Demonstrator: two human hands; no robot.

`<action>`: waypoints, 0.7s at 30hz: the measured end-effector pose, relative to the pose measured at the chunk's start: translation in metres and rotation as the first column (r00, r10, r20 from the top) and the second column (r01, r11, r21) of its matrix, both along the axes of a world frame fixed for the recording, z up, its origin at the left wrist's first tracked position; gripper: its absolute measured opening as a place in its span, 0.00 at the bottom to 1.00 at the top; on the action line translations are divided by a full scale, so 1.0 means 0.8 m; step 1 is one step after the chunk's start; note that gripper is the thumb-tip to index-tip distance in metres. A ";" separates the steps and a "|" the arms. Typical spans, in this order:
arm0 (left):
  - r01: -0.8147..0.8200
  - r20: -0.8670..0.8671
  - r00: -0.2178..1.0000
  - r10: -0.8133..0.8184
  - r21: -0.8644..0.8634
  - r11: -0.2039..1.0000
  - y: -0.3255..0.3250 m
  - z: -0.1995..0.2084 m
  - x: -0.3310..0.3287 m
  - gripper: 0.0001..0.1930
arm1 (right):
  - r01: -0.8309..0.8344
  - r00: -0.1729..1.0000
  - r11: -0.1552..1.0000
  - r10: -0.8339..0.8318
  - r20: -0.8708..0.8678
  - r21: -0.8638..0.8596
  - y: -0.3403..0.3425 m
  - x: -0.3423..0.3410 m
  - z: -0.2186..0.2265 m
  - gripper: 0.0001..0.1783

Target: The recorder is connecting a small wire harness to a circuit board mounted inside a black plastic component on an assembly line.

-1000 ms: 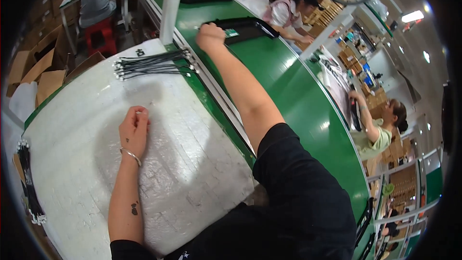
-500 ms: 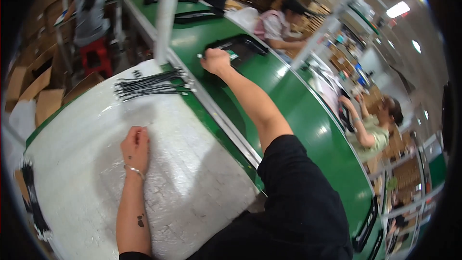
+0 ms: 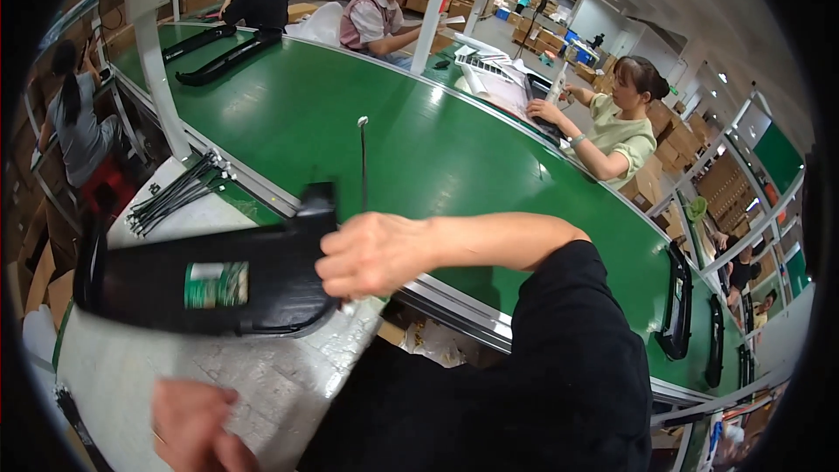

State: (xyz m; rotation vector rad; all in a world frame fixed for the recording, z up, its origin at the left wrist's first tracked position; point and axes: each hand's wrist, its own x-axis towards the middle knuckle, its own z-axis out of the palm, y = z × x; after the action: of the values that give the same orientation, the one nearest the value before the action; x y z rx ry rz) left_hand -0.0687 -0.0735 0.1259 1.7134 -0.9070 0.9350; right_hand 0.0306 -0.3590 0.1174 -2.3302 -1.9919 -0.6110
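My right hand (image 3: 371,253) grips the right end of a long black plastic shell (image 3: 144,275) above the pale work surface (image 3: 284,367). The shell is tilted and a little blurred; a green circuit board (image 3: 217,285) lies on its inner face. A thin dark cable with a white connector (image 3: 363,122) stands up just beyond my right hand; its lower end is hidden. Below the shell, near the lower edge, my left hand (image 3: 197,426) is smeared by motion. Its thumb and fingers look apart, and nothing shows in them.
A bundle of black cables (image 3: 179,195) lies at the work surface's far edge, another (image 3: 79,424) at its left. Black shells (image 3: 229,59) rest on the green conveyor (image 3: 419,157), more (image 3: 676,301) at right. A metal post (image 3: 157,61) rises at left. Co-workers (image 3: 616,127) sit across.
My right hand has brought the black shell from the conveyor toward me and left, over the work surface. My left hand has moved nearer, and its closed fingers have parted. The view has turned.
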 end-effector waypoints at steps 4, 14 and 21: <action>0.040 -0.195 0.980 0.034 0.364 0.930 -0.021 -0.016 -0.017 0.09 | 0.019 1.000 0.995 -0.021 -0.019 -0.100 0.015 0.060 -0.071 0.15; -0.074 -0.905 0.288 -0.313 -0.347 0.935 -0.026 -0.102 0.019 0.12 | 0.132 0.984 0.921 -0.077 -0.161 0.366 0.099 0.005 -0.073 0.16; -0.087 -0.854 0.148 -0.498 -0.513 0.854 -0.028 -0.117 0.037 0.14 | 0.216 0.974 0.903 -0.228 -0.013 0.371 0.110 -0.004 -0.095 0.13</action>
State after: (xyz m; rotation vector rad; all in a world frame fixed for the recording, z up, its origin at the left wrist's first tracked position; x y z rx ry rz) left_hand -0.0388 -0.0956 0.0321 1.2627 0.0487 -0.3281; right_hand 0.0272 -0.2712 0.0410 -2.3287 -1.4638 -0.9465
